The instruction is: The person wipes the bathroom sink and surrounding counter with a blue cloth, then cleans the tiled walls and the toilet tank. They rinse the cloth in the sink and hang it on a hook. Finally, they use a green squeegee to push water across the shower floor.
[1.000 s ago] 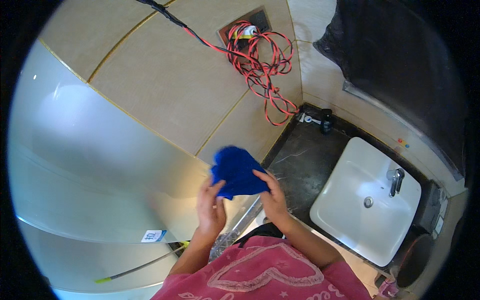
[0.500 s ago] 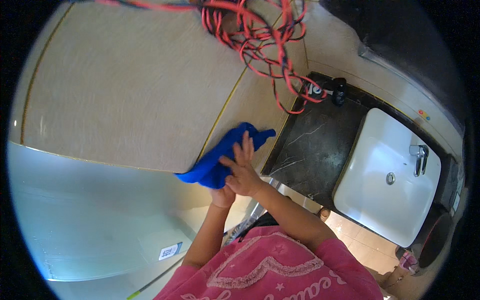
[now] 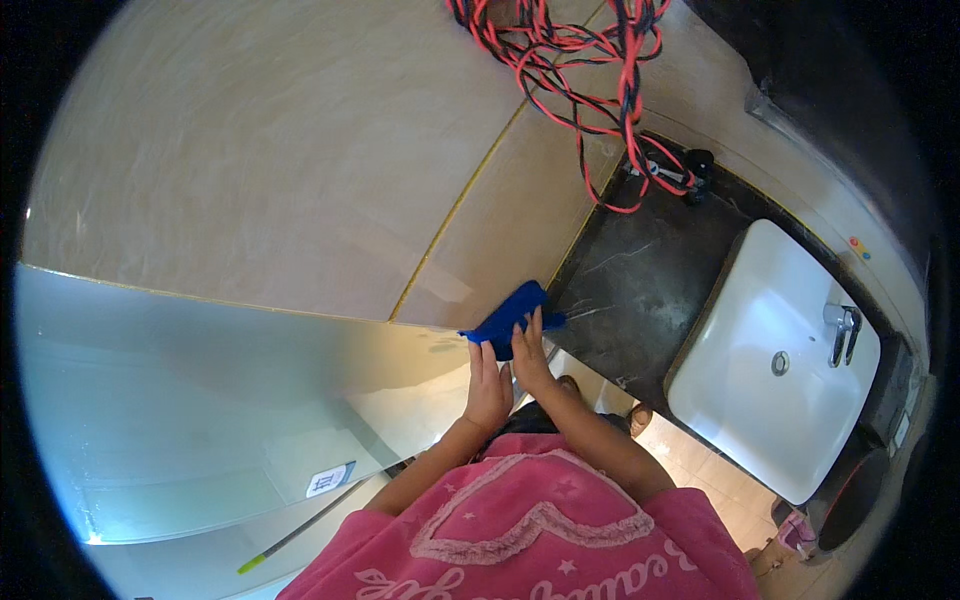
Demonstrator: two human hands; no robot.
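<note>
A crumpled blue cloth (image 3: 512, 312) rests against the beige tiled wall, close to the corner of the dark countertop. My right hand (image 3: 531, 358) reaches up over the cloth's right part, its fingers stretched along the fabric and holding it. At the cloth's lower left edge, my left hand (image 3: 488, 388) holds it with fingers pointing up and nearly straight. The two hands are side by side, almost touching. The cloth hides part of the wall edge behind it.
A white basin (image 3: 735, 400) with a chrome tap (image 3: 843, 335) is set in the black marbled countertop (image 3: 640, 290). Tangled red and black cord (image 3: 590, 100) hangs above. Frosted glass (image 3: 200, 400) lies left, with a green-tipped pole (image 3: 300, 530) below it.
Both hands and the blue cloth have shifted right, toward the countertop corner. The cloth looks more bunched, and the left fingers show more. The cord sits farther right in view.
</note>
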